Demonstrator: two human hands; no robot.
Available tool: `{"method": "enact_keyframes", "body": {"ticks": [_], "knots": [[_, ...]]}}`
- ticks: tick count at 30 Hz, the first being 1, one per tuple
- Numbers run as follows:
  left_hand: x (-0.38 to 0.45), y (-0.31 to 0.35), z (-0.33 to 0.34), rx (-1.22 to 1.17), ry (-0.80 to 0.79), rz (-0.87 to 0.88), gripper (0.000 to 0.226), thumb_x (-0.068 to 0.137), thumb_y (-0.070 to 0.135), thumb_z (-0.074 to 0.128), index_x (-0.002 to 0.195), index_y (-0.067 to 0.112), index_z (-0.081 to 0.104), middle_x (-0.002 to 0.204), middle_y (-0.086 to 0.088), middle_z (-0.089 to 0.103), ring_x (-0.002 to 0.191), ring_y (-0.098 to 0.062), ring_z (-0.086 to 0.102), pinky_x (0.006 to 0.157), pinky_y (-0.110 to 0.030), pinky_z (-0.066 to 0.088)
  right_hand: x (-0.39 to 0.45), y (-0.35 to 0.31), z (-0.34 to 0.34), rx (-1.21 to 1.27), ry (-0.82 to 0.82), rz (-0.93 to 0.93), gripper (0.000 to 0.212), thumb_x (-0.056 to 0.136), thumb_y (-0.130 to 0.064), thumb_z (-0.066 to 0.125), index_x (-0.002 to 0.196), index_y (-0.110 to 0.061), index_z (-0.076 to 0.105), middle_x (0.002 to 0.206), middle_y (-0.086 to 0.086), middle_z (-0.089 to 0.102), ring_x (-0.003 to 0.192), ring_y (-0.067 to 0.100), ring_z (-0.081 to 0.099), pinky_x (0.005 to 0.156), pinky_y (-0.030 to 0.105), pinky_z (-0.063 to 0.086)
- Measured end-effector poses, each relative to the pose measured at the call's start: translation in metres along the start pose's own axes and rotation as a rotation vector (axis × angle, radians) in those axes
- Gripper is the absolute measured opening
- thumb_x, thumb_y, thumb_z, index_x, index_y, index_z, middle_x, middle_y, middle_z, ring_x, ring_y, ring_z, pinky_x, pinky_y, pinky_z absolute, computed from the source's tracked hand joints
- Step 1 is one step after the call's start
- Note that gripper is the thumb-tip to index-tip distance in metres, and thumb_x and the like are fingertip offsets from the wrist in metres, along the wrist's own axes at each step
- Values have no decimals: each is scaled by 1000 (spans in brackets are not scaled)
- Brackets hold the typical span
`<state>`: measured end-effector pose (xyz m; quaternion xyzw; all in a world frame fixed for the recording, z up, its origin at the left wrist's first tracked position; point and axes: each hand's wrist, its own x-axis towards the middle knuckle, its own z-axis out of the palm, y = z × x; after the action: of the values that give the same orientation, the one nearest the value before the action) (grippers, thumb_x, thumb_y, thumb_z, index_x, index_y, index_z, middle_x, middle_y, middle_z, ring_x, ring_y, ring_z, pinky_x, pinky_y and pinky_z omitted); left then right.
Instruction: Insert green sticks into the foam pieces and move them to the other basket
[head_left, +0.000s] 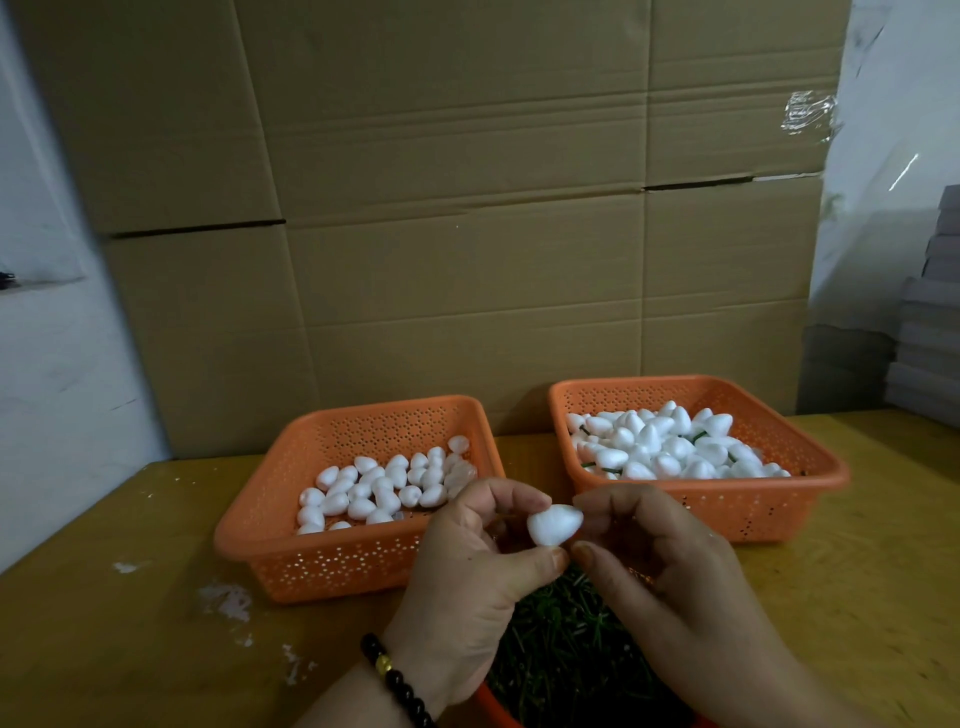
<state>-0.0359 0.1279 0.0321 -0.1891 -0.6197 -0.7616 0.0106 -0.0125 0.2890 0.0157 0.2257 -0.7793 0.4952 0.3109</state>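
A white foam piece (555, 526) is held up between both hands in front of the baskets. My left hand (467, 571) pinches it between thumb and fingers. My right hand (660, 566) has its fingers curled at the piece's right side; no green stick shows between them. The left orange basket (291, 540) holds several plain foam pieces (379, 488). The right orange basket (727, 504) is heaped with foam pieces (670, 447) that have green sticks poking out. A pile of green sticks (561, 644) lies in a red-rimmed container below my hands.
The yellow wooden table (130, 623) has white flecks on its left part. A wall of cardboard boxes (467, 208) stands right behind the baskets. Grey stacked boxes (930, 353) sit at the far right. A dark bead bracelet (395, 680) is on the left wrist.
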Motion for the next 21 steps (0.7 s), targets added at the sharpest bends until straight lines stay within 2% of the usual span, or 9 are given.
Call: {"method": "enact_keyframes", "body": {"ticks": [7, 11, 15, 18, 21], "knots": [[0, -1, -1, 106, -35, 72, 34, 56, 1, 73, 77, 28, 70, 87, 3, 70, 85, -11, 65, 73, -23, 52, 1, 0, 0, -50, 24, -91, 24, 81, -19, 70, 100, -33, 65, 94, -13, 68, 89, 10, 68, 73, 27, 56], [0, -2, -2, 172, -49, 76, 32, 58, 5, 72, 80, 28, 68, 93, 2, 72, 89, -10, 66, 74, -22, 52, 2, -2, -1, -62, 44, -130, 29, 80, -16, 69, 101, -35, 62, 94, -16, 67, 89, 5, 67, 74, 17, 53], [0, -3, -2, 192, -49, 38, 29, 62, 10, 73, 86, 26, 67, 96, -3, 72, 95, -16, 66, 82, -29, 53, 2, -3, -1, -77, 70, -133, 29, 80, -14, 68, 100, -34, 63, 95, -16, 67, 91, 4, 67, 77, 15, 50], [-1, -4, -2, 181, -72, 15, 32, 74, 8, 72, 96, 31, 66, 100, 0, 73, 96, -9, 66, 77, -18, 51, 2, -3, -1, -122, 75, -146, 26, 82, -12, 66, 100, -30, 64, 97, -16, 67, 95, 2, 65, 79, 12, 47], [0, -5, -3, 157, -115, -22, 48, 88, 3, 63, 120, 38, 56, 109, 6, 71, 105, -1, 63, 78, -8, 48, 1, -2, -1, -126, 55, -147, 33, 85, -7, 59, 109, -30, 61, 103, -15, 67, 102, 4, 64, 85, 14, 47]]}}
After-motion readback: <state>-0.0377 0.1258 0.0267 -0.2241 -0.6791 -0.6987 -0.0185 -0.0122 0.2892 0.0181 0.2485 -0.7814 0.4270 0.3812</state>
